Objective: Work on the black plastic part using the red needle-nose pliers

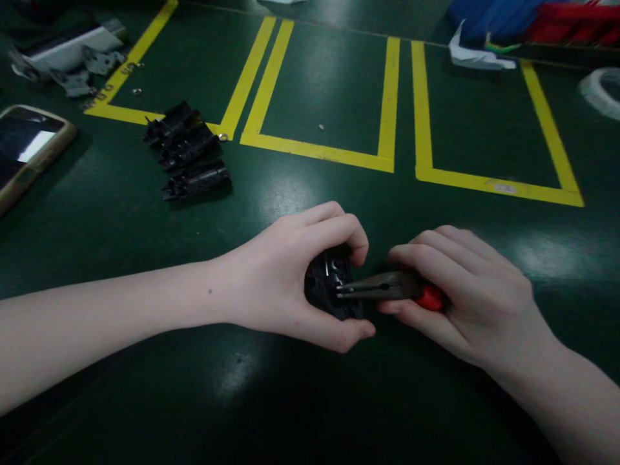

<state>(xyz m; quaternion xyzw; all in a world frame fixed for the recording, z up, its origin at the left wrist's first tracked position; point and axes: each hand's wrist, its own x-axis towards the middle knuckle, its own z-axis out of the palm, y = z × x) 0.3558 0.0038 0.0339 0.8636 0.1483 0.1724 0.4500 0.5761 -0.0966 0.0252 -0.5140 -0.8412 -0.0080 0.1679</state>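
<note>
My left hand (305, 271) is closed round a black plastic part (327, 284), thumb along its near side and fingers over its far side. In my right hand (469, 290) is a pair of needle-nose pliers (387, 285) with red handles, mostly hidden by the palm. The plier tips point left and reach into the black part, at a small shiny spot too small to make out. Farther off to the left, several similar black plastic parts (198, 181) lie side by side on the dark green table (203, 394).
Yellow tape lines (320, 152) mark boxes on the table. A phone (29, 148) lies at the left edge, with metal brackets (77, 77) and small rings (137, 92) beyond it. White paper (479, 57), a tape roll (603, 93), and blue (494, 19) and red bins (576, 26) are at the back right.
</note>
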